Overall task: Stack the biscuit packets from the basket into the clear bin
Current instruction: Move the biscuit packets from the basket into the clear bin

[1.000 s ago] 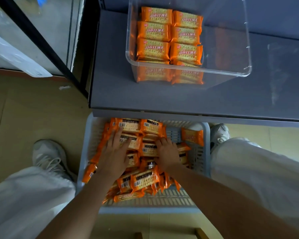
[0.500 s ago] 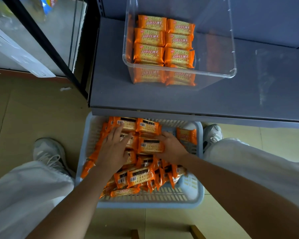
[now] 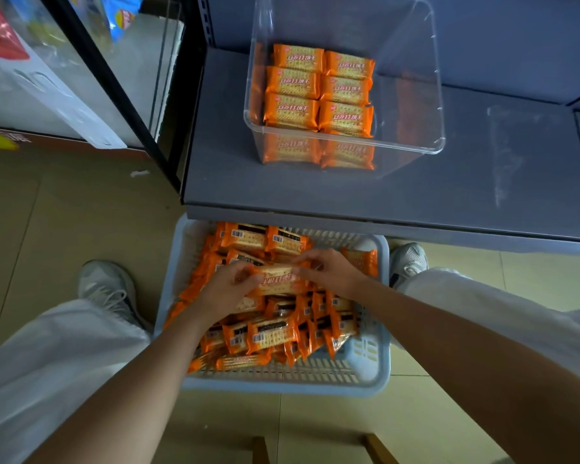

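Your left hand (image 3: 230, 285) and right hand (image 3: 329, 270) reach down over the basket (image 3: 365, 373), fingers pinched on opposite ends of one biscuit packet (image 3: 277, 279) held just above the heap. Its long axis runs left to right, printed face up, the ends hidden under your fingers. Beyond the basket, the shelf (image 3: 416, 195) edge cuts off its far rim, and the clear bin (image 3: 412, 142) holds two rows of packets.

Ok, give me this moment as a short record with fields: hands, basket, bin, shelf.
left hand: grips one end of a biscuit packet
right hand: grips the other end of it
basket: on the floor, a loose heap of packets inside
clear bin: packets stacked in two columns at its left, right part bare
shelf: grey, bin stands on it
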The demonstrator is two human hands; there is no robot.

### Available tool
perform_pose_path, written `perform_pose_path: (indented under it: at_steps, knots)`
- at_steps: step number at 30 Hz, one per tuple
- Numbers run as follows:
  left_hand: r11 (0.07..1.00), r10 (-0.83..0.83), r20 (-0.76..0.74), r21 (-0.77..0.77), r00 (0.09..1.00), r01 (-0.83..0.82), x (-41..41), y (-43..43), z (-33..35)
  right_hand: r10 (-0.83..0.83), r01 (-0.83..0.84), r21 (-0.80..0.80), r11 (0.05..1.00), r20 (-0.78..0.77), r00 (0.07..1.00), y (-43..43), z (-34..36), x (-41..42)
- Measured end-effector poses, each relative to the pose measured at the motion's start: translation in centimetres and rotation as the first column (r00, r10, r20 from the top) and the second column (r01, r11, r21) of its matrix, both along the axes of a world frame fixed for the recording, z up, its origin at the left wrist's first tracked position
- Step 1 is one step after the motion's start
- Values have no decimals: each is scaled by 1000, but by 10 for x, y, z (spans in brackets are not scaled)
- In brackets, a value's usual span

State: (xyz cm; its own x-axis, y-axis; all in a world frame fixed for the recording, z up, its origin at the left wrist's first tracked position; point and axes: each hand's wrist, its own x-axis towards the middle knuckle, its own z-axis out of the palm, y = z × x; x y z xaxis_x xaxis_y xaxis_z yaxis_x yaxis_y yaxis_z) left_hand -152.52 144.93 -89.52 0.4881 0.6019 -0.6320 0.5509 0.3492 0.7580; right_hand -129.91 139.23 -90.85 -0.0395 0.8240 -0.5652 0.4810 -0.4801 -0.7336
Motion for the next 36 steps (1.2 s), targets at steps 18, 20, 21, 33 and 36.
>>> perform_pose_path:
  at_steps: [18,20,21,33,36]
  knots:
    - [972,163,-30,-164,986,-165,-2,-1,-3,-53,48,-31,998,-201,978,17,0,-37]
    - [965,166,-65,-195,984,-175,-6,-4,-4,-227,209,-95,973,-252,941,15,4,-34]
    - [964,134,-84,-221,987,-149,-8,-6,-4,-342,311,-149,939,-304,889,14,6,-33]
    - [909,347,-232,-153,909,-387,-25,1,-23,-341,343,3,939,112,933,19,-28,-39]
    - [922,355,-280,-54,892,-384,-37,4,-40,-302,279,125,952,249,920,29,-48,-51]
